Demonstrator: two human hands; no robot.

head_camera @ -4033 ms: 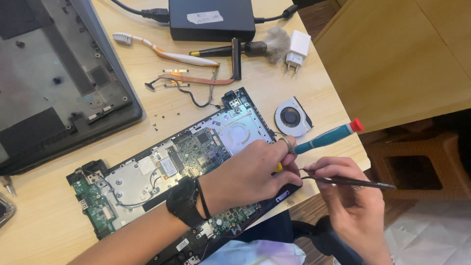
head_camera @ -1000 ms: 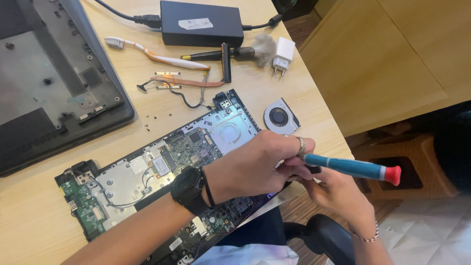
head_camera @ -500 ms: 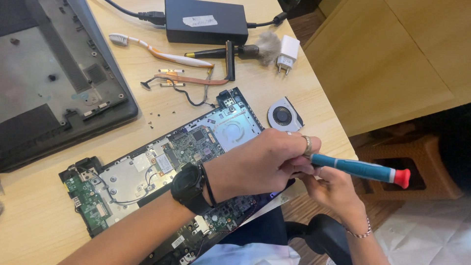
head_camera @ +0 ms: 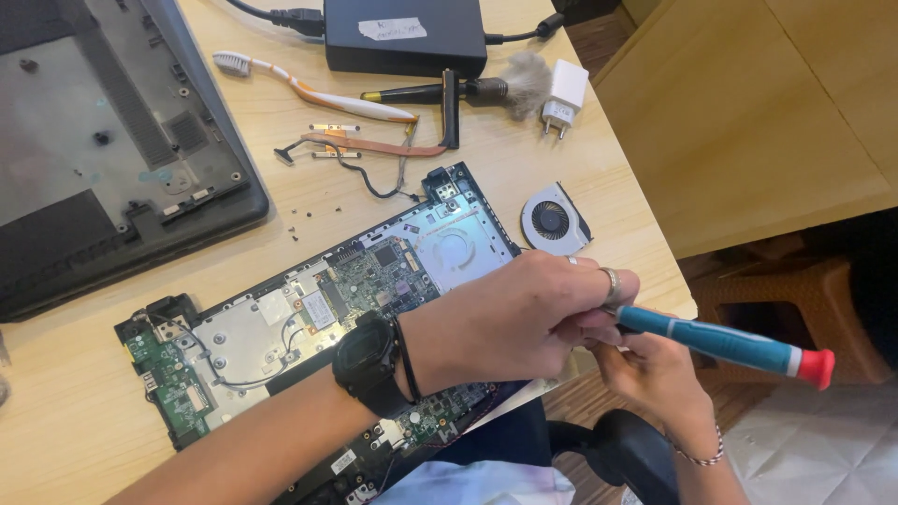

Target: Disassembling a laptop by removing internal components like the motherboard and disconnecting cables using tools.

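Currently both hands meet at the counter's (head_camera: 84,421) 4 o'clock edge. Left hand (head_camera: 505,323), with a black watch (head_camera: 369,363) at the wrist and a ring on one finger, has its grip closed around the front end of a teal screwdriver (head_camera: 725,342). The tool lies nearly level, red cap pointing to 3 o'clock, past the counter edge; its tip is hidden inside the fist. Right hand (head_camera: 655,374) sits just beneath the left, fingers curled upward against it; whether its grip holds anything, cannot tell.

Motherboard (head_camera: 318,327) lies diagonally under the left forearm, running from 8 o'clock toward 1 o'clock, with silver shielding and green sections exposed. Fan (head_camera: 554,221) rests just beside the board's upper end, at 12 o'clock from the left hand. Loose screws are scattered near the board's upper edge.

Laptop shell (head_camera: 112,159) occupies the 10 o'clock corner. Black adapter (head_camera: 402,37) sits at 12 o'clock, with a toothbrush (head_camera: 309,89), a brush (head_camera: 468,91) and a white plug (head_camera: 564,96) below it. Copper heat pipe (head_camera: 374,145) lies between brush and board.
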